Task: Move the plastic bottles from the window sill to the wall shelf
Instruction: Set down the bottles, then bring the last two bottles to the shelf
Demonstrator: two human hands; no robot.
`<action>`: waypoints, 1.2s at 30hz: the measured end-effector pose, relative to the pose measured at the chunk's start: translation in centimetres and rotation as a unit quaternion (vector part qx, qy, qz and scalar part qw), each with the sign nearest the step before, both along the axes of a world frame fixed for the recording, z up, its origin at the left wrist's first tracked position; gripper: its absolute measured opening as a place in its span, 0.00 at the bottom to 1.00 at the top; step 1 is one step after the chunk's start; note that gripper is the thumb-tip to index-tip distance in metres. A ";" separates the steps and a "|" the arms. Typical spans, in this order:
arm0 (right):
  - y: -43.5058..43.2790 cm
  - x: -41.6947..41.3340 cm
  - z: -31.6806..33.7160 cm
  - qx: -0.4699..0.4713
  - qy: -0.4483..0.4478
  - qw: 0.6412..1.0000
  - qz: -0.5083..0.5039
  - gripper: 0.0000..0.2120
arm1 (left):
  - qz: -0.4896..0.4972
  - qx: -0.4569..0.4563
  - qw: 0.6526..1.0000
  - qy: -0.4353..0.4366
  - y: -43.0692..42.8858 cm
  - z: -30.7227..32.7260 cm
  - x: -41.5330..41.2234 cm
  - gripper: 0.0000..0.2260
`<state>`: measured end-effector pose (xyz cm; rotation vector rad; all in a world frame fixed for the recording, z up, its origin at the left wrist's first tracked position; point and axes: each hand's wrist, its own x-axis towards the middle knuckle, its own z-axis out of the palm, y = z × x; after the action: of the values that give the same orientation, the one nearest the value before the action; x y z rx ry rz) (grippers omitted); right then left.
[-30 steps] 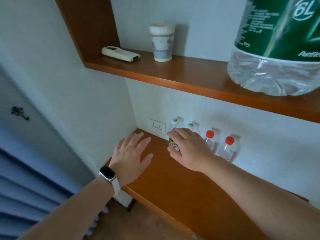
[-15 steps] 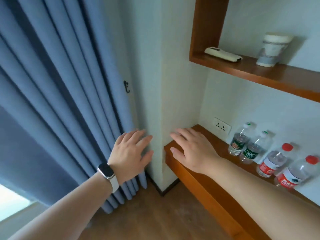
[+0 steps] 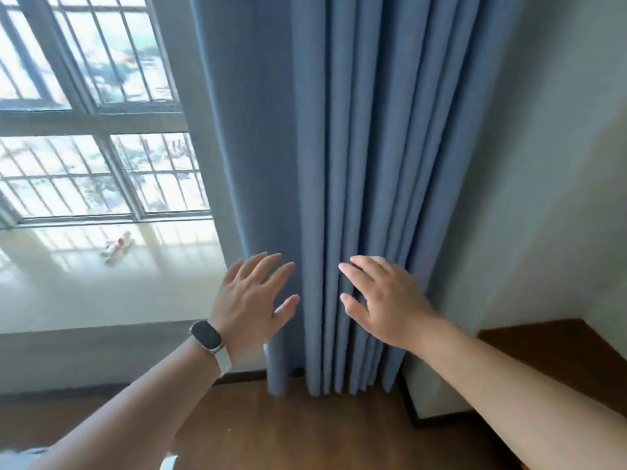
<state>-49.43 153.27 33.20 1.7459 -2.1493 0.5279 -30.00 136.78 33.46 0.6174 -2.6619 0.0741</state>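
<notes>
Both hands raised, empty, before the blue curtain (image 3: 356, 164); one bottle lies on the window sill (image 3: 51, 293).

The plastic bottle (image 3: 117, 247) lies on its side on the sill under the window (image 3: 95, 130), at ten o'clock from the left hand (image 3: 252, 300); its label shows red but is too blurred to read. The left grip is spread wide and holds nothing, with a watch (image 3: 206, 335) on its wrist. The right hand (image 3: 383, 300) has its grip equally spread and empty. Whether either touches the curtain cannot be told. A wooden shelf (image 3: 559, 354) sits at four o'clock from the right hand.
</notes>
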 end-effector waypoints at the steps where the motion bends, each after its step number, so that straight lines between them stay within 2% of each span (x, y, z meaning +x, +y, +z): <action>1: -1.3 0.7 0.2 -0.005 0.004 1.000 0.017 0.23 | 0.021 0.002 1.000 0.001 -0.7 0.1 1.3 0.24; 6: -6.8 3.0 0.9 -0.014 0.037 0.995 0.089 0.23 | 0.109 0.007 0.994 0.009 -2.9 -0.2 5.9 0.25; 12: -12.7 3.3 0.5 -0.015 0.033 0.986 0.161 0.23 | 0.190 0.008 0.982 0.001 -5.2 -1.3 7.8 0.23; 18: -18.6 1.1 -0.4 0.013 -0.015 0.975 0.222 0.24 | 0.251 -0.003 0.968 -0.024 -7.9 -0.7 6.1 0.24; 26: -25.8 -3.3 0.7 0.006 0.011 0.947 0.321 0.24 | 0.313 -0.018 0.949 -0.032 -10.9 0.0 1.7 0.24; 36: -32.8 -1.1 0.9 0.068 0.013 0.914 0.399 0.24 | 0.436 0.005 0.899 -0.021 -12.5 0.1 5.5 0.24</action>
<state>-50.49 120.50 34.08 2.6727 -1.3913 0.5329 -24.45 124.32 33.56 1.7697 -2.2012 0.3214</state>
